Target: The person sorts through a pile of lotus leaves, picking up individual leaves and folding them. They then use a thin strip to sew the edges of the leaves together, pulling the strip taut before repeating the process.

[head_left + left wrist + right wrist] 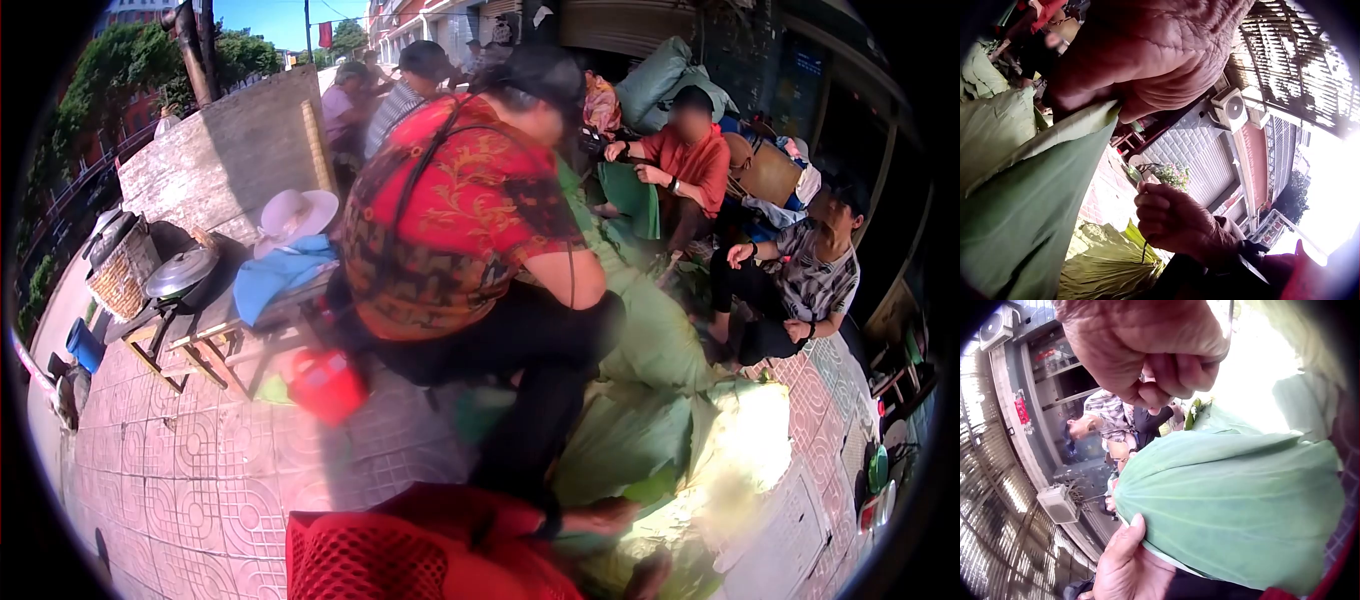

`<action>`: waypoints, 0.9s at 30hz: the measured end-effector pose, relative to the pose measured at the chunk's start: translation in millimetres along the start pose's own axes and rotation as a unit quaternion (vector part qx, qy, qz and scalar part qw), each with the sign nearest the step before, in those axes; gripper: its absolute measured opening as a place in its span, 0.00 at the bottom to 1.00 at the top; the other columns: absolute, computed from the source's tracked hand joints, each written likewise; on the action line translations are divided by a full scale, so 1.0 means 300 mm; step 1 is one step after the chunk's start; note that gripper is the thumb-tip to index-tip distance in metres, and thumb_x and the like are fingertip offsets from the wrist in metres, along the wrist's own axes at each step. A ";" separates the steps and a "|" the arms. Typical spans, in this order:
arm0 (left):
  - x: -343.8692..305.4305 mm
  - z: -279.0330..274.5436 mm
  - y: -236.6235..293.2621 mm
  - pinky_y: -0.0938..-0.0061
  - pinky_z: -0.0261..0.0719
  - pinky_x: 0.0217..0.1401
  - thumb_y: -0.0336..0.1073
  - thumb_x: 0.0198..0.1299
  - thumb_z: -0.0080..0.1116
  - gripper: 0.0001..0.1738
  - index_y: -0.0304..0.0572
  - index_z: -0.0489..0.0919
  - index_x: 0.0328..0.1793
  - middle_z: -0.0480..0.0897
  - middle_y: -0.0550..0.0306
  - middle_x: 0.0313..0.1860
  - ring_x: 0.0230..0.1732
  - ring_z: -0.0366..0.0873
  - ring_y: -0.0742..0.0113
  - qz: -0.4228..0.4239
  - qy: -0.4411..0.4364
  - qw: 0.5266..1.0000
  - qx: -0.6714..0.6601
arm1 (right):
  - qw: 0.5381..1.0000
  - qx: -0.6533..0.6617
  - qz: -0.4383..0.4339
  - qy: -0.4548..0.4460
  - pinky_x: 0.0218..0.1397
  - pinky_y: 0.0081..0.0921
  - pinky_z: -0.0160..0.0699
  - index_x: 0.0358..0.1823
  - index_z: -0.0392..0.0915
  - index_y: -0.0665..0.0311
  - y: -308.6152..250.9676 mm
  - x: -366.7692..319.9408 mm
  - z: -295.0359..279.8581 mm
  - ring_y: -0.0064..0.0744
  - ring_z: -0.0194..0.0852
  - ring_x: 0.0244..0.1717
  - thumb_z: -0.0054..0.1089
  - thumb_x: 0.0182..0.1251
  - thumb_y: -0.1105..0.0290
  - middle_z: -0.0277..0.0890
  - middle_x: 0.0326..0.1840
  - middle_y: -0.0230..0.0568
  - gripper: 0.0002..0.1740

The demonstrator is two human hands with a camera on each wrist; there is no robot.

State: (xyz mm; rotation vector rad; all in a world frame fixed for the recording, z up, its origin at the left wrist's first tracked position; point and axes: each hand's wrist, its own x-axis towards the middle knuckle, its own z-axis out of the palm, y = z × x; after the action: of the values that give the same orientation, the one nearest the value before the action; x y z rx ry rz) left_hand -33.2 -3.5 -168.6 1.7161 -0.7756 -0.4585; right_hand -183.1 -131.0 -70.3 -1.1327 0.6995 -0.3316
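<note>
In the left wrist view my left hand [1147, 56] grips the edge of a large green leaf [1041, 194]. The right wrist view shows the left thumb on top of the folded leaf [1229, 494], near its narrow end, with the left hand [1135, 565] below. My right hand [1179, 225] is apart from that leaf, its fingers curled. A thin dark object [1144, 252] sticks out beneath it; what it is, I cannot tell. Seen up close, the right hand [1147, 350] is above the leaf. Both hands look blurred at the bottom of the head view.
A large pile of leaves [640, 430] lies on the paving [220, 450]. Close in front, a person in a patterned red shirt [450, 220] bends forward. Several people sit beyond. At left are a bench [205, 350], a lidded pot [182, 272] and a red container [327, 385].
</note>
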 end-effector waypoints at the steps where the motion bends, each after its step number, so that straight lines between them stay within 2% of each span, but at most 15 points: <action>1: -0.003 0.000 0.000 0.53 0.68 0.32 0.37 0.64 0.43 0.09 0.38 0.68 0.41 0.73 0.42 0.26 0.28 0.74 0.45 0.004 0.002 1.000 0.001 | 1.000 -0.003 0.002 0.000 0.37 0.19 0.60 0.40 0.73 0.57 0.003 -0.001 -0.001 0.19 0.56 0.31 0.55 0.66 0.60 0.61 0.29 0.25 0.10; 5: -0.014 0.020 -0.017 0.54 0.66 0.30 0.37 0.63 0.45 0.09 0.39 0.68 0.41 0.73 0.42 0.24 0.27 0.73 0.45 0.038 0.028 0.999 -0.001 | 1.000 0.008 0.001 -0.001 0.40 0.20 0.62 0.42 0.72 0.58 -0.003 -0.017 0.008 0.21 0.58 0.33 0.55 0.66 0.60 0.63 0.31 0.27 0.11; 8: -0.029 0.003 -0.004 0.55 0.65 0.28 0.37 0.63 0.46 0.09 0.40 0.68 0.42 0.72 0.42 0.23 0.26 0.73 0.45 0.052 0.015 0.998 -0.014 | 1.000 0.021 0.003 -0.002 0.42 0.21 0.64 0.43 0.71 0.58 -0.002 -0.024 0.017 0.21 0.60 0.35 0.55 0.66 0.60 0.64 0.33 0.28 0.11; 11: -0.036 -0.005 0.003 0.55 0.66 0.28 0.36 0.62 0.46 0.08 0.39 0.68 0.42 0.72 0.42 0.22 0.24 0.72 0.45 0.018 -0.017 0.999 -0.030 | 1.000 0.014 0.011 -0.021 0.42 0.22 0.64 0.44 0.71 0.58 0.036 0.015 -0.018 0.22 0.60 0.36 0.54 0.66 0.60 0.64 0.34 0.29 0.11; 16: -0.042 -0.006 0.014 0.55 0.66 0.27 0.35 0.62 0.45 0.08 0.39 0.68 0.43 0.72 0.42 0.20 0.22 0.71 0.46 0.012 -0.009 0.999 -0.031 | 0.999 -0.002 0.022 -0.040 0.37 0.21 0.63 0.44 0.72 0.57 0.088 0.074 -0.064 0.21 0.59 0.33 0.53 0.66 0.61 0.64 0.31 0.27 0.10; 19: -0.044 -0.013 0.014 0.60 0.66 0.34 0.35 0.64 0.44 0.09 0.38 0.69 0.47 0.72 0.46 0.28 0.29 0.71 0.52 0.010 0.003 1.000 0.011 | 1.000 0.006 0.023 -0.007 0.33 0.19 0.59 0.41 0.73 0.56 0.073 0.057 -0.046 0.19 0.57 0.30 0.54 0.66 0.61 0.63 0.28 0.24 0.09; 22: -0.030 -0.011 -0.010 0.65 0.67 0.41 0.34 0.65 0.44 0.11 0.38 0.69 0.50 0.72 0.50 0.35 0.36 0.70 0.57 0.021 0.029 0.999 -0.010 | 0.999 -0.004 0.025 -0.026 0.30 0.17 0.56 0.36 0.73 0.55 0.038 0.055 -0.027 0.17 0.54 0.27 0.54 0.66 0.61 0.61 0.25 0.22 0.07; 23: -0.026 -0.012 -0.022 0.66 0.67 0.44 0.34 0.66 0.43 0.12 0.37 0.69 0.52 0.72 0.51 0.37 0.39 0.70 0.59 0.030 0.038 0.998 -0.040 | 0.999 -0.015 0.022 -0.028 0.29 0.17 0.54 0.34 0.73 0.55 0.032 0.055 -0.025 0.16 0.53 0.26 0.54 0.66 0.61 0.60 0.25 0.22 0.07; 25: -0.007 0.011 -0.094 0.69 0.67 0.48 0.33 0.67 0.43 0.13 0.37 0.69 0.54 0.72 0.54 0.42 0.44 0.70 0.63 0.065 0.053 0.980 -0.180 | 0.999 -0.035 0.017 -0.032 0.28 0.16 0.52 0.32 0.73 0.54 0.026 0.057 -0.021 0.15 0.52 0.25 0.53 0.66 0.61 0.59 0.23 0.22 0.07; 26: 0.015 0.039 -0.132 0.71 0.67 0.51 0.33 0.67 0.42 0.14 0.36 0.69 0.56 0.72 0.55 0.45 0.46 0.70 0.65 0.094 0.040 0.940 -0.325 | 0.999 -0.035 0.018 -0.029 0.28 0.16 0.52 0.31 0.72 0.54 0.026 0.060 -0.020 0.15 0.51 0.24 0.53 0.66 0.61 0.59 0.23 0.22 0.08; 27: 0.044 0.077 -0.186 0.73 0.67 0.53 0.33 0.68 0.42 0.14 0.36 0.69 0.57 0.72 0.57 0.47 0.48 0.69 0.67 0.132 -0.003 0.839 -0.528 | 0.999 -0.035 0.018 -0.026 0.27 0.16 0.52 0.30 0.72 0.54 0.026 0.064 -0.020 0.15 0.51 0.24 0.53 0.66 0.61 0.59 0.22 0.21 0.08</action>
State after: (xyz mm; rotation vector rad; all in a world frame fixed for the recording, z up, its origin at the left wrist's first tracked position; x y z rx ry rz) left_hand -24.6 -20.8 -227.2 0.5614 -0.5663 -0.5527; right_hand -173.6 -143.1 -85.5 -1.1893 0.6898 -0.2484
